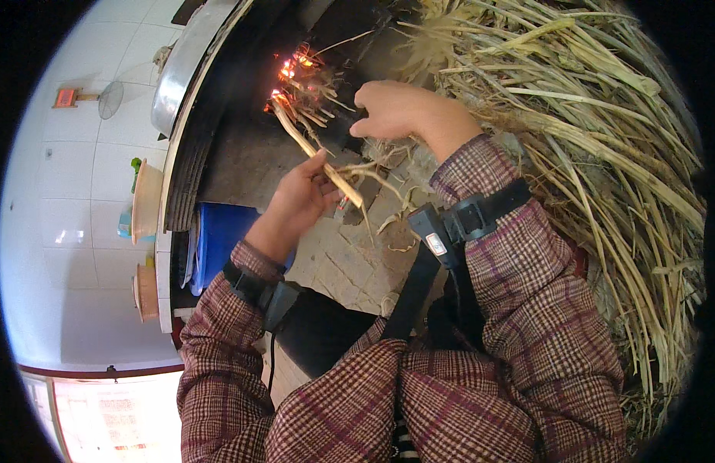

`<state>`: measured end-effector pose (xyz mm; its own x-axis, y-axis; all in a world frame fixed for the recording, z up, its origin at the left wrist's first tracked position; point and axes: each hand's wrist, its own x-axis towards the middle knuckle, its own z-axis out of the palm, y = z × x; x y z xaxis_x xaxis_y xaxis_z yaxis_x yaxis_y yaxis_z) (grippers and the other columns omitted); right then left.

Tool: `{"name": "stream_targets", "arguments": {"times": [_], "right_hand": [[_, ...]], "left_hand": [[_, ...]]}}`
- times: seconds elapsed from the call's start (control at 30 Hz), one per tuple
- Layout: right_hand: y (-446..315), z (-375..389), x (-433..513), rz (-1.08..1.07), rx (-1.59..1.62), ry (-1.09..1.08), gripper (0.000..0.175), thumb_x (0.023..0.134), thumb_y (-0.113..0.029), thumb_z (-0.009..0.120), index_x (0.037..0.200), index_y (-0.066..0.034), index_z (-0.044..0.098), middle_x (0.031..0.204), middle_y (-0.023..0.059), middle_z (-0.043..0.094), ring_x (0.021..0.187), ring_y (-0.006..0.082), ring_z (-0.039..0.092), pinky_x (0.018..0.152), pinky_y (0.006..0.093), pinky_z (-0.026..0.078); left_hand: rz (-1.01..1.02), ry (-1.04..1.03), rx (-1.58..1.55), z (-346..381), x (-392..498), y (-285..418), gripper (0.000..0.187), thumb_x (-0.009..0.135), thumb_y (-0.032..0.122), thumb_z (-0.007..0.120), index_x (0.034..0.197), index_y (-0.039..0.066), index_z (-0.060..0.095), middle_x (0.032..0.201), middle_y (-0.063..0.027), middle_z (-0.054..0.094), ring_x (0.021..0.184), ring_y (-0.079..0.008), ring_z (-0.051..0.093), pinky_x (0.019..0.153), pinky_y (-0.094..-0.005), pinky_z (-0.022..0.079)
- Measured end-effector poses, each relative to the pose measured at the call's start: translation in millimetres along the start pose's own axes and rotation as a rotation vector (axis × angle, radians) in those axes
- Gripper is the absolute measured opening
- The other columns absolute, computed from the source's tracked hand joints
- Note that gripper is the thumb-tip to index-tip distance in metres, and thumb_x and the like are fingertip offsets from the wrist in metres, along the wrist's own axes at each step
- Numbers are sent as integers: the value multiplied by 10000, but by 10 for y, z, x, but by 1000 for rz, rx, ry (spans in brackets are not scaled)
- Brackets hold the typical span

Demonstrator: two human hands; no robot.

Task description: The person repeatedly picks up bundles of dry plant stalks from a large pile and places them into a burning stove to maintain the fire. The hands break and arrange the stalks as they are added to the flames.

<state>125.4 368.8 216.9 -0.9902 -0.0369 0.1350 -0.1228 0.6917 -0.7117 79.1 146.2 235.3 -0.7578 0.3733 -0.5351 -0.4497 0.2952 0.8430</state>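
Note:
My left hand [296, 197] grips a pale dry stalk [299, 139] near its lower end, thumb on top. The stalk's far tip reaches the flames and glowing embers [288, 70] at the dark stove opening. A bunch of thin burning twigs [320, 107] lies beside that tip. To the right of the twigs, my right hand [401, 113] hovers with thumb and forefinger apart and nothing visible between them; its other fingers are partly hidden. Curled dry stalk pieces [386, 179] are on the ground below it.
A large heap of dry stalks [595, 127] fills the right side. Along the left runs the stove with a metal pan [186, 69]. A blue plastic container [224, 237] stands under the counter, and orange basins [146, 202] sit on top. My knees are close below.

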Motion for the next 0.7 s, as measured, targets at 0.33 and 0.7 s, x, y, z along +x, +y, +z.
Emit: {"name": "stream_targets", "arguments": {"times": [0.33, 0.7], "right_hand": [[249, -25, 84, 76, -38, 142, 497, 828, -339, 640, 1157, 29, 582, 1133, 233, 610, 1069, 372, 580, 902, 425, 467], [415, -157, 94, 155, -133, 25, 512, 841, -331, 630, 1200, 26, 558, 1204, 223, 581, 1127, 362, 553, 940, 411, 450]], "left_hand": [[116, 20, -137, 82, 615, 215, 325, 1022, 223, 372, 1207, -25, 472, 1149, -168, 579, 1062, -296, 589, 979, -425, 487], [143, 2, -181, 229, 623, 121, 359, 1019, 236, 376, 1236, -42, 446, 1189, -190, 567, 1076, -334, 585, 954, -410, 507]]}}
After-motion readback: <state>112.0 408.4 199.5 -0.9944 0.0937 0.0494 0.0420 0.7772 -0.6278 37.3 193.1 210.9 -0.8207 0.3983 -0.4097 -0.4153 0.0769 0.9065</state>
